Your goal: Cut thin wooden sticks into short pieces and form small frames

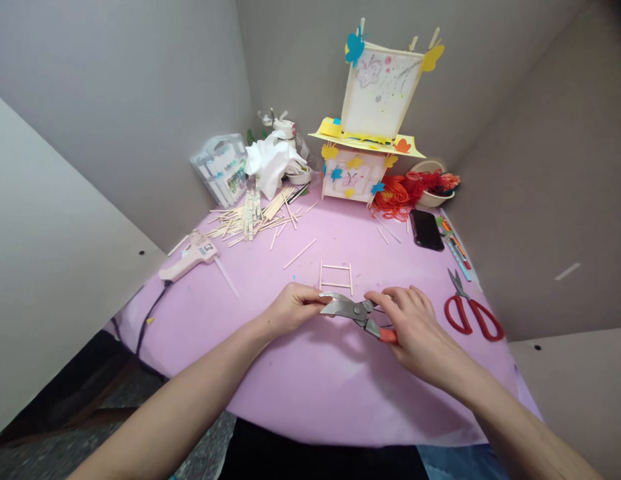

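Observation:
My right hand [410,327] is wrapped round the red handles of metal pruning shears [353,311], whose blades point left. The fingers of my left hand [293,308] are pinched together at the blade tips; what they hold is too small to make out. Just beyond the shears, a small frame of thin wooden sticks [335,267] lies flat on the pink tablecloth [300,393]. A single stick [299,254] rests to the left of that frame.
A glue gun [190,259] and a pile of sticks [255,217] lie left. At the back stands a decorated paper lantern [357,173]. A phone [427,231], red scissors [470,310], pens [455,243] and red yarn [393,197] are right.

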Demonstrator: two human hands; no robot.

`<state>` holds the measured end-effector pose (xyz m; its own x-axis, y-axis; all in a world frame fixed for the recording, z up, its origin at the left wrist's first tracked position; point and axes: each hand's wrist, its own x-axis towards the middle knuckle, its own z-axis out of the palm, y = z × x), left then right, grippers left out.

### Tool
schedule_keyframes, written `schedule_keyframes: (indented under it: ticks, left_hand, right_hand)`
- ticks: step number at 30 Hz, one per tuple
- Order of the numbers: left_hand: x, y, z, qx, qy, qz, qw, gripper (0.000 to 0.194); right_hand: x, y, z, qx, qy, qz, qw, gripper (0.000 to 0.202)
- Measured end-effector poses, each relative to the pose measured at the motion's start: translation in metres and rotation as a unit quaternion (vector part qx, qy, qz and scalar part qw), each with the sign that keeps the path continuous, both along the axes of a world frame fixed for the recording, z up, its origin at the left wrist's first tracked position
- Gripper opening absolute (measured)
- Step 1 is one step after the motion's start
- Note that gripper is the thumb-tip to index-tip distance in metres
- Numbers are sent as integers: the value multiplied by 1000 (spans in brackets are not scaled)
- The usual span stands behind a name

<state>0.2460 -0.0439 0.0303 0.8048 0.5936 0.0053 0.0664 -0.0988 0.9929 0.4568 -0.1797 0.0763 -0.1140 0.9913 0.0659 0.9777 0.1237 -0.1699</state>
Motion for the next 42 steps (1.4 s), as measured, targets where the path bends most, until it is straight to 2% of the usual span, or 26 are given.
schedule_keyframes:
  ticks: [5, 9, 12, 16, 21, 27, 32, 35, 42]
  left_hand:
    - [-2, 1, -2, 31, 21, -5, 999, 22]
    - [-3, 1, 3, 44, 34, -6, 998, 20]
    - [-3, -1, 9, -6, 43, -22, 999, 17]
    - [-2, -4, 14, -87, 49, -28, 995, 12]
    - [-4, -7, 19, -154, 34, -37, 987, 13]
    - [-13, -4, 22, -203, 66, -1, 977, 20]
    - [-17, 0, 22, -220, 65, -13, 973, 19]
    - [-18, 1, 22, -221, 74, -12, 972, 19]
    - [-19, 3, 14, -220, 84, -24, 972, 20]
  right_hand:
    - [2, -2, 0, -6, 1, 5, 1000, 61]
    - [4, 0, -2, -2, 12, 10, 1000, 62]
    - [6, 2, -4, -19, 31, 12, 999, 62]
    - [10, 5, -1, -87, 88, 7, 992, 58]
    - [12, 11, 13, -201, 177, 23, 963, 58]
    - [9, 28, 28, -378, 257, 26, 889, 52]
    - [8, 41, 40, -441, 279, 31, 853, 54]
    - [7, 44, 46, -451, 281, 25, 847, 54]
    - [4, 43, 51, -435, 266, 33, 859, 52]
